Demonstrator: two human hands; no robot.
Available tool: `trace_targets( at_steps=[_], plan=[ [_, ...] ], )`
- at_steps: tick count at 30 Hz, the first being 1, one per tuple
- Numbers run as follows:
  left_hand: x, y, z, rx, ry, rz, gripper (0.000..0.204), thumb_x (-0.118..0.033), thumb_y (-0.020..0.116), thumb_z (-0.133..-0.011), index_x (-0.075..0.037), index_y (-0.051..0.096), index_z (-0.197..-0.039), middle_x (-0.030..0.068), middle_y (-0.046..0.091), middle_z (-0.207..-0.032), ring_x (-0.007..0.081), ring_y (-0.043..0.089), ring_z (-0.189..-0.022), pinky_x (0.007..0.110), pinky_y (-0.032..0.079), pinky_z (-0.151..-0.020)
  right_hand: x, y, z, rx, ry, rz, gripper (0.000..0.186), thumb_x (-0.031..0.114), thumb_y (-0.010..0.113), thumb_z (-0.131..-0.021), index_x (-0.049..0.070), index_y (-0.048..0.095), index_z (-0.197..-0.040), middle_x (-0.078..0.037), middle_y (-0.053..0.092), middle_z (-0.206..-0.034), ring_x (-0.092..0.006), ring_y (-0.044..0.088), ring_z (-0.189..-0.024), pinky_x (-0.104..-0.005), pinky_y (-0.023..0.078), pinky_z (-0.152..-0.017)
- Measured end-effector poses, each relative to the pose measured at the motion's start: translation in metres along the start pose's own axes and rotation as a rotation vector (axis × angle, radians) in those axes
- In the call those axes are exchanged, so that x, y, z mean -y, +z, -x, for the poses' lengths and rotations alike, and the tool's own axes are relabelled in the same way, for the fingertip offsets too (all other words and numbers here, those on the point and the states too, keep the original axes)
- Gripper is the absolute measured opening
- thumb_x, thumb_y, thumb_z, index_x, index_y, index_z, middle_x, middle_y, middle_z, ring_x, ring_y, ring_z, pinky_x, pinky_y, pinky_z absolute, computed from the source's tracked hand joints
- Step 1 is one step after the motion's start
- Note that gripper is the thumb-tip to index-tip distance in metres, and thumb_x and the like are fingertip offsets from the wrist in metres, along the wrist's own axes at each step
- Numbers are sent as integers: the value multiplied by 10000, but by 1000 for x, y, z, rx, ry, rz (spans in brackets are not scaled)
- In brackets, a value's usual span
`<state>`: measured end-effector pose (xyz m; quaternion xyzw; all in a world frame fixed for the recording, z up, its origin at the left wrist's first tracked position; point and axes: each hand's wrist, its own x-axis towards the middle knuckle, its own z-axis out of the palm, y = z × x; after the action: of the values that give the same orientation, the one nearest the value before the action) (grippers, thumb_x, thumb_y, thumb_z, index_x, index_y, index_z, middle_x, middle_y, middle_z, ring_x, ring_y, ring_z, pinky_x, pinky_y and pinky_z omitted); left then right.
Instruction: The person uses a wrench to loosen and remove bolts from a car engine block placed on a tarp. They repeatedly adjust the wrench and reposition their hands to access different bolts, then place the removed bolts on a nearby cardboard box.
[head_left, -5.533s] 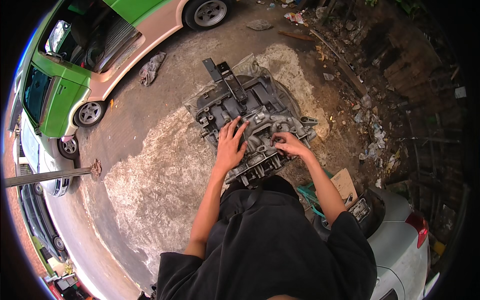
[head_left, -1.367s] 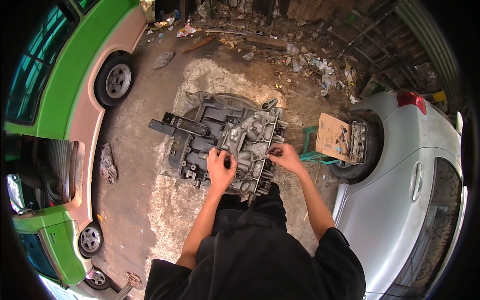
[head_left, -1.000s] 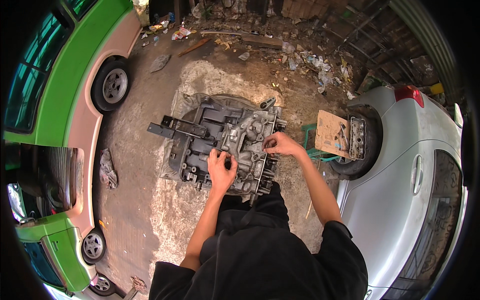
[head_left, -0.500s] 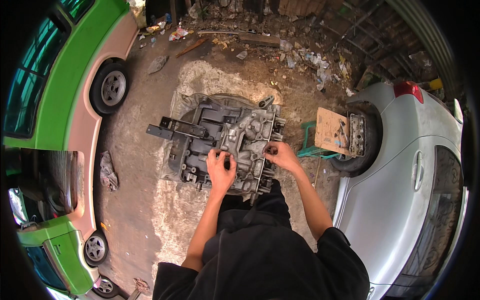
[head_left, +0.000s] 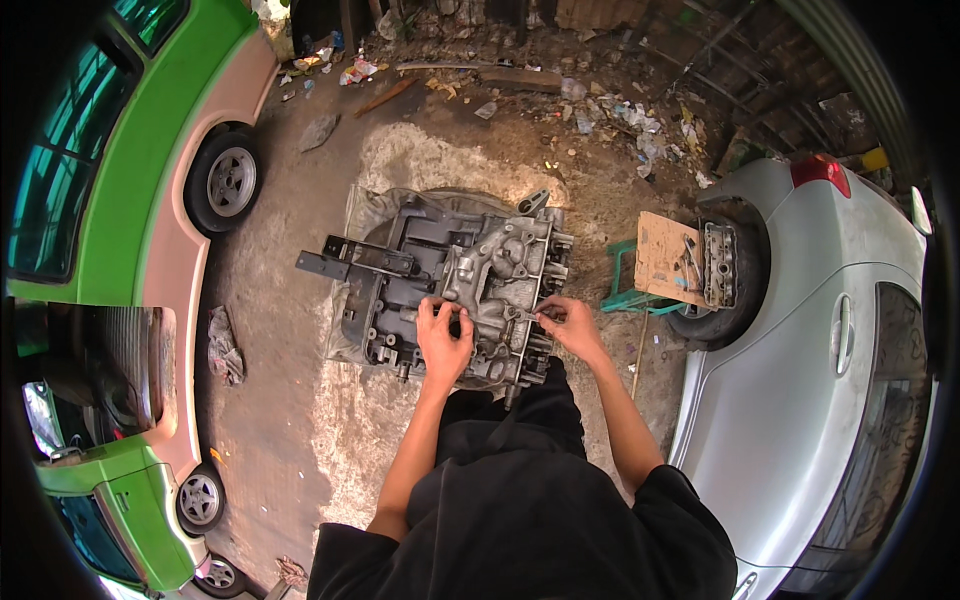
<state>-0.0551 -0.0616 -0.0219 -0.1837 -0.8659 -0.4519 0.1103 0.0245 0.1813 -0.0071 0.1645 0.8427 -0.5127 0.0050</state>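
Note:
A dismantled engine assembly (head_left: 420, 235) lies before me on a grey sheet (head_left: 365, 200), with a dark metal bracket (head_left: 345, 252) on its left and a cast aluminium section (head_left: 485, 260) on its right. My left hand (head_left: 445, 335) rests on the lower middle of the engine, fingers curled, thumb near forefinger; whatever they grip is hidden. My right hand (head_left: 568, 328) is at the engine's right edge, thumb and forefinger closed on a small piece too tiny to name.
At right, cardboard (head_left: 662, 250) and a metal engine part (head_left: 718, 265) sit on a green stool (head_left: 618, 268) beside a silver car (head_left: 760, 420). A green van (head_left: 160, 120) stands left, a rag (head_left: 225, 345) beside it. Litter (head_left: 645, 140) lines the far ground.
Since 5.5 seconds ago the view has turned and my left fingers have gone from spread to curled. In the last half second my right hand has shifted slightly down and right.

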Motion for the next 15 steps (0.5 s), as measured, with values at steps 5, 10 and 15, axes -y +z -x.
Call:
trace_targets(
  at_steps=[5,10,15],
  plan=[
    [1,0,1,1,4,1,110,-114,696,-897,-38,640,-954,187,588,-1075,411,564,-1043,514,448,-878,14,-21,-25,122,-98,167,166,131,781,-900,23,763,-1025,-101,748,-840,-179,705,-754,-368,547,-699],
    [0,0,1,-5,17,-26,122,-122,690,-900,-45,653,-988,188,597,-1088,419,559,-1072,526,440,-903,24,-23,-36,259,-44,171,173,132,784,-899,24,767,-1032,-75,703,-754,-147,665,-671,-348,522,-660],
    [-2,-2,1,11,-17,-20,147,-126,685,-910,-66,663,-1042,208,560,-1164,422,539,-1118,531,425,-949,25,-23,-60,401,25,162,197,131,795,-897,9,769,-1049,-89,723,-760,-149,693,-666,-347,537,-658]
  ],
)
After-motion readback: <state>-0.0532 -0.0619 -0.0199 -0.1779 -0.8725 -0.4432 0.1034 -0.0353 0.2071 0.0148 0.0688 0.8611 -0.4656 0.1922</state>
